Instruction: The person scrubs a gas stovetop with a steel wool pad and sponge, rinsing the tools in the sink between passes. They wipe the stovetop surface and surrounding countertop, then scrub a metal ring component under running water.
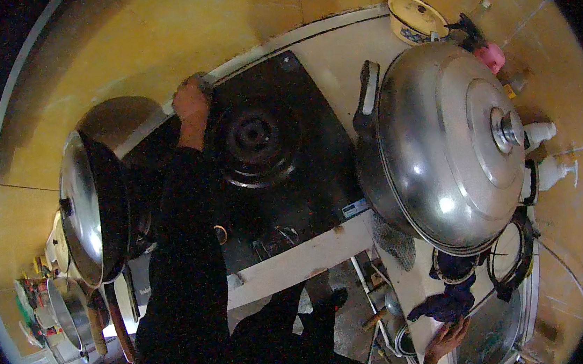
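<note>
My left hand [192, 104] is closed over a dark grey pad or cloth [202, 81] at the back edge of a black glass gas cooktop [315, 153]. Its sleeved arm crosses the cooktop left of the round burner [252, 133]. At the lower right, my right hand [446, 338] has its fingertips against a dark bunched cloth [443, 307] near the sink's edge; whether they grip it is unclear. Between the cooktop and the right-hand wall stands a large metal pot with a domed lid [441, 146].
A lidded wok [94, 206] stands at the left. Behind the large pot are a yellow enamel pot [418, 20] and a pink bottle [490, 57]. White pump bottles [554, 172] line the right wall. The metal sink [490, 336] lies at the lower right.
</note>
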Tool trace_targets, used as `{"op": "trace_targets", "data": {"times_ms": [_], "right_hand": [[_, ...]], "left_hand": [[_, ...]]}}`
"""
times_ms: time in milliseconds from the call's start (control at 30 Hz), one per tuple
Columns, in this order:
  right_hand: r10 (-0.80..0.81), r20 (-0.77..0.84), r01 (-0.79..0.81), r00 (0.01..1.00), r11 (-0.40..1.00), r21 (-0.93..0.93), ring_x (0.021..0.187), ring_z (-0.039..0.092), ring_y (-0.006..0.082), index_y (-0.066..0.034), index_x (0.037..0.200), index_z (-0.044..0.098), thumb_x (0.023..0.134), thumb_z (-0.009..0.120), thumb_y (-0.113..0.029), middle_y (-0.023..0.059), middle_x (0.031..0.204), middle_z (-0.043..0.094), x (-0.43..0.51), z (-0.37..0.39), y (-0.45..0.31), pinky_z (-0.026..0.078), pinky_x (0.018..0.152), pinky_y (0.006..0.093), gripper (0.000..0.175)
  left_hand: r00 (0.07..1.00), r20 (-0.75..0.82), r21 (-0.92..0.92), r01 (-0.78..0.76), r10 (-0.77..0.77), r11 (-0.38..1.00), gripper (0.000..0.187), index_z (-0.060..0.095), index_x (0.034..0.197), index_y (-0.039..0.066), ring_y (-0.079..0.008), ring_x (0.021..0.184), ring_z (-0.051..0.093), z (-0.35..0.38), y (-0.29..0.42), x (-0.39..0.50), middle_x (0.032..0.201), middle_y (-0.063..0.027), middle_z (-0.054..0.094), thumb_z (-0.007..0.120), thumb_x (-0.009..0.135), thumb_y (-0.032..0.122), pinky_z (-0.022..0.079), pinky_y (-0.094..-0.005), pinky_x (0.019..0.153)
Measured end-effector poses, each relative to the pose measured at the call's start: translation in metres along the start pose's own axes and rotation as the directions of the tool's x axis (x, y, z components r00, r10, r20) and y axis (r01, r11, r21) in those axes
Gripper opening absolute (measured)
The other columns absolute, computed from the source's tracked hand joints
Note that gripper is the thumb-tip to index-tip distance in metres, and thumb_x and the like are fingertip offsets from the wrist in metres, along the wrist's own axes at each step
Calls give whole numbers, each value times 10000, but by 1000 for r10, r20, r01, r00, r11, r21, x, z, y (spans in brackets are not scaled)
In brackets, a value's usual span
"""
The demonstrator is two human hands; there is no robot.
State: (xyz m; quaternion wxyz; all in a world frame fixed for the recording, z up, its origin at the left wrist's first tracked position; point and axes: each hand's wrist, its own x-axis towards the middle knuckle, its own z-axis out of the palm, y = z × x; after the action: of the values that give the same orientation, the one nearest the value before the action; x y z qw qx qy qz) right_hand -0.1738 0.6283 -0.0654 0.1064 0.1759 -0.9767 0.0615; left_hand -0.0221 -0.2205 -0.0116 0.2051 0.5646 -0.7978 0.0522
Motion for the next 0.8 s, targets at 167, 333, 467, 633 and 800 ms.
{"op": "trace_targets", "data": {"times_ms": [167,333,467,633,800], "right_hand": [[9,22,-9,1000,1000,8,1256,417,402,-76,1343,468,1002,297,-451,200,1411,406,6,-2,-10,359,987,538,535],[79,56,-73,995,993,-90,1264,406,393,-77,1350,472,997,288,-484,199,1424,391,-1,0,-5,342,1008,528,569],[121,85,-115,989,990,-77,1272,397,393,-68,1350,471,1000,296,-475,209,1425,384,-9,4,11,339,1019,520,564],[88,70,-79,994,991,-112,1276,396,385,-75,1343,481,1003,304,-462,204,1423,388,-5,9,10,341,1018,520,544],[50,91,-44,995,997,-71,1269,404,389,-75,1348,476,1000,305,-467,195,1429,384,-9,14,25,346,1007,534,551]], "left_hand": [[974,53,139,211,-220,967,340,614,1132,155,-346,932,652,5,-67,-4,996,-141,667,662,825,293,529,-495,764],[965,140,32,221,-224,975,493,517,1249,144,-379,990,618,1,-47,-21,1088,-192,615,671,818,325,520,-500,786],[982,188,70,-38,24,997,458,497,1261,197,-415,1070,547,-1,-19,-39,1148,-201,560,650,832,244,508,-486,832],[968,247,325,-35,-49,945,464,497,1276,221,-375,954,623,19,-82,-10,1017,-168,625,607,831,146,534,-467,782],[968,227,314,28,-104,949,402,553,1224,137,-358,851,664,27,-79,-4,914,-163,663,589,824,149,544,-471,755]]}}
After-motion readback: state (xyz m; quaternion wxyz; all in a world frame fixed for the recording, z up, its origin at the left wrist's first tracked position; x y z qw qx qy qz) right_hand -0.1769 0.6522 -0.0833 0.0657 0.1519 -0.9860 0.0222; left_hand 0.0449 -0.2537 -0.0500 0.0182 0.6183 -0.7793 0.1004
